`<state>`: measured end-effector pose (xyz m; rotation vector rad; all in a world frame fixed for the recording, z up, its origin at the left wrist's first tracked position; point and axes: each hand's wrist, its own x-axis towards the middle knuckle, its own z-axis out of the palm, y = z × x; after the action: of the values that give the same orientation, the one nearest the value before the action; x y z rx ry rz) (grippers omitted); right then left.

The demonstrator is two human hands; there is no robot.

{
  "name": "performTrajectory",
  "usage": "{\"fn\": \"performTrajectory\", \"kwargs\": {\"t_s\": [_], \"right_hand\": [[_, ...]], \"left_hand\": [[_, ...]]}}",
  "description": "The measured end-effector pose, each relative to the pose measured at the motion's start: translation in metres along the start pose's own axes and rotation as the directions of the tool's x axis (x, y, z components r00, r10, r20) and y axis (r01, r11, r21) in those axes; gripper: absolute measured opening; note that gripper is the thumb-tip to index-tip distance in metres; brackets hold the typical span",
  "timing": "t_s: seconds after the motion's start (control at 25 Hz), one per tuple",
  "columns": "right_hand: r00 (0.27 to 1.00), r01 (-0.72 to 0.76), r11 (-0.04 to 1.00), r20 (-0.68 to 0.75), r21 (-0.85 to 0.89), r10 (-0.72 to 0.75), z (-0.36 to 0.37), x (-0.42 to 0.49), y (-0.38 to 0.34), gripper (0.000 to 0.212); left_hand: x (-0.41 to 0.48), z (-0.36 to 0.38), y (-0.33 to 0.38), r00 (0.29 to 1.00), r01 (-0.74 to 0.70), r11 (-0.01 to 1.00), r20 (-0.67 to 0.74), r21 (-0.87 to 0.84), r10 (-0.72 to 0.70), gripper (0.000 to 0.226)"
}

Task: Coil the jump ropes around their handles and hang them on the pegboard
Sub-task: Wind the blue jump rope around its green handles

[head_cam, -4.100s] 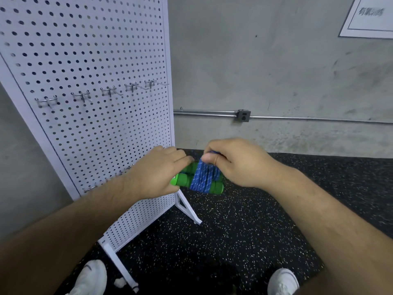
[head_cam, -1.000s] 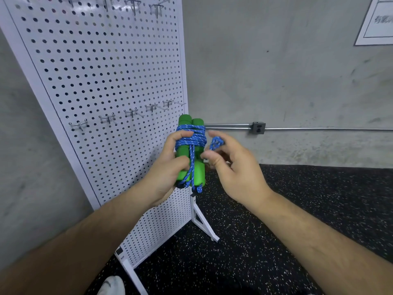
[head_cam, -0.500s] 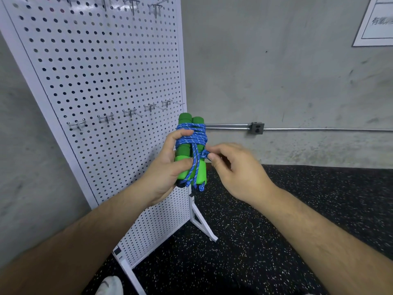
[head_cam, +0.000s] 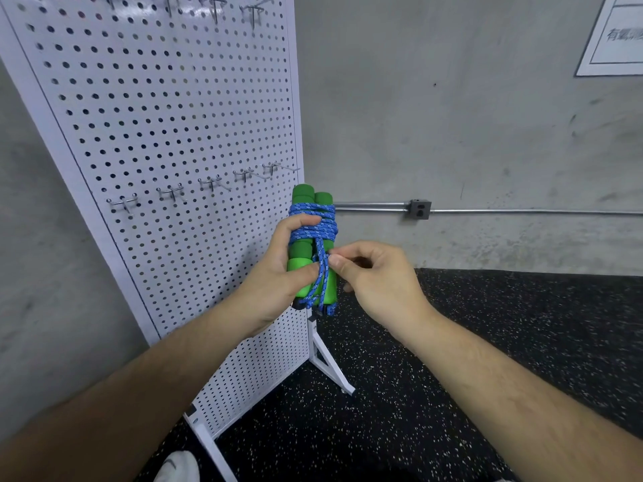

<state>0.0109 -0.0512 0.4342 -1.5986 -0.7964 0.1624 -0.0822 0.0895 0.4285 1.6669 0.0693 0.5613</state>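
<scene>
A jump rope with two green foam handles stands upright in front of me, its blue rope wound around the upper part of both handles. My left hand grips the handles from the left, thumb across the front. My right hand pinches a strand of the blue rope that runs down the front of the handles. The white pegboard stands just left of the bundle, with a row of metal hooks at about handle height and more hooks at the top edge.
The pegboard rests on white feet on a black speckled rubber floor. A grey concrete wall with a metal conduit and outlet box is behind. A sign hangs top right. My white shoe shows below.
The handles went from lying sideways to standing upright and higher. In the last second my right hand brought the loose rope loop in against the front of the handles and now pinches it there.
</scene>
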Motion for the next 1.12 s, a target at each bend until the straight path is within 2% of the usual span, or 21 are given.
{"fn": "performTrajectory", "kwargs": {"t_s": [0.12, 0.24, 0.4, 0.52, 0.64, 0.84, 1.0, 1.12], "right_hand": [[0.999, 0.015, 0.996, -0.042, 0.089, -0.011, 0.003, 0.000, -0.002, 0.017], [0.999, 0.029, 0.993, -0.032, 0.114, -0.026, 0.006, -0.003, -0.005, 0.020], [0.999, -0.050, 0.978, 0.015, 0.203, 0.048, 0.010, -0.007, -0.007, 0.021], [0.995, -0.099, 0.951, 0.044, 0.292, 0.090, 0.015, -0.010, -0.010, 0.015], [0.994, -0.098, 0.951, 0.070, 0.293, 0.080, 0.016, -0.008, -0.012, 0.026], [0.996, -0.009, 0.995, 0.086, 0.097, 0.001, 0.019, -0.007, -0.007, 0.023], [0.986, 0.136, 0.985, 0.113, -0.105, -0.124, 0.017, -0.009, -0.005, 0.023], [0.957, 0.281, 0.913, 0.160, -0.294, -0.243, 0.012, -0.008, -0.009, 0.027]], "left_hand": [[0.000, 0.001, 0.000, 1.000, -0.022, 0.996, -0.009, 0.087, 0.023, 0.064], [0.000, 0.000, 0.001, 1.000, -0.013, 0.996, 0.002, 0.086, 0.013, 0.067], [-0.001, -0.006, 0.002, 1.000, 0.003, 0.990, 0.025, 0.143, -0.007, 0.062], [-0.002, -0.008, 0.003, 1.000, 0.002, 0.983, 0.020, 0.182, -0.006, 0.061], [-0.002, -0.010, 0.002, 0.998, 0.001, 0.988, 0.055, 0.158, -0.010, 0.059], [-0.002, -0.011, 0.004, 0.986, 0.120, 0.971, 0.138, -0.208, -0.092, 0.072], [0.002, -0.009, 0.001, 0.990, 0.116, 0.972, 0.102, -0.203, -0.097, 0.067], [0.002, -0.007, 0.001, 0.988, 0.121, 0.978, 0.111, -0.171, -0.103, 0.066]]}}
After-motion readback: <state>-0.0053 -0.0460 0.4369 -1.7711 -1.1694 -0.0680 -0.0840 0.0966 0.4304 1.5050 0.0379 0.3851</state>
